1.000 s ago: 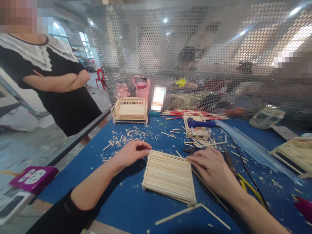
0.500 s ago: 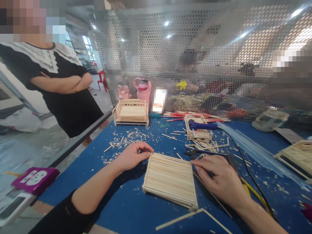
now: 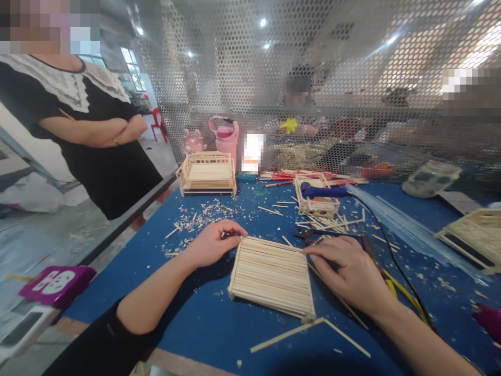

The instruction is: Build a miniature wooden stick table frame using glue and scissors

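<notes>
A panel of pale wooden sticks (image 3: pixel 272 277) laid side by side rests on the blue table before me. My left hand (image 3: pixel 217 243) pinches its far left corner between thumb and fingers. At the far right corner, the fingertips of my right hand (image 3: pixel 344 269) grip the panel's edge. Two loose sticks (image 3: pixel 287 336) meet at an angle just in front of the panel. Partly under my right hand lie a long thin strip and pliers with yellow handles (image 3: pixel 409 297). Dark-jawed cutters (image 3: pixel 307 235) lie just beyond that hand.
A blue glue gun (image 3: pixel 326 191) rests on a small stick frame (image 3: pixel 319 206); its cord runs right. Clear glue sticks (image 3: pixel 410 235) lie beside it. A stick bed-like model (image 3: pixel 209 175) stands far left, near a pink bottle (image 3: pixel 227 143). A person (image 3: pixel 102 156) stands left, arms folded.
The whole view has shifted slightly, so things appear higher. Both hands keep their hold on the panel's far corners, and the panel has hardly moved.
</notes>
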### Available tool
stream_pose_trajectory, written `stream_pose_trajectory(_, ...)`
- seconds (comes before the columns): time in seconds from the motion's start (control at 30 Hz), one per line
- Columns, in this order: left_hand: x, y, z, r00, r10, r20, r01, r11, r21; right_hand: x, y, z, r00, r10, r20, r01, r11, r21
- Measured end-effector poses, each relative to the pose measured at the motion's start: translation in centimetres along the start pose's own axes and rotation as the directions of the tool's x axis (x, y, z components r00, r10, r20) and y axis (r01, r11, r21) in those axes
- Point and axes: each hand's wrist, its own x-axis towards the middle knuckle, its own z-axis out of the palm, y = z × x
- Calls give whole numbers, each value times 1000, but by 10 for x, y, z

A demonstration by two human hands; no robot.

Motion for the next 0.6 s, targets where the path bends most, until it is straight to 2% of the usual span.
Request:
stream_pose_trajectory(0.2,1,-5,1,1000,-26,-5,26,1000,-4,-1,0,1,1000,8,-4,-8,1000,6)
stream_pose_trajectory(0.37,1,-4,2,999,44,4,-44,998,45,-1,-1,1,1000,4,-13,-4,1000,3)
stream_pose_trajectory(0.6,1,-4,2,999,38,-6,-38,999,23,-1,0,2,1000,8,-5,-8,1000,0)
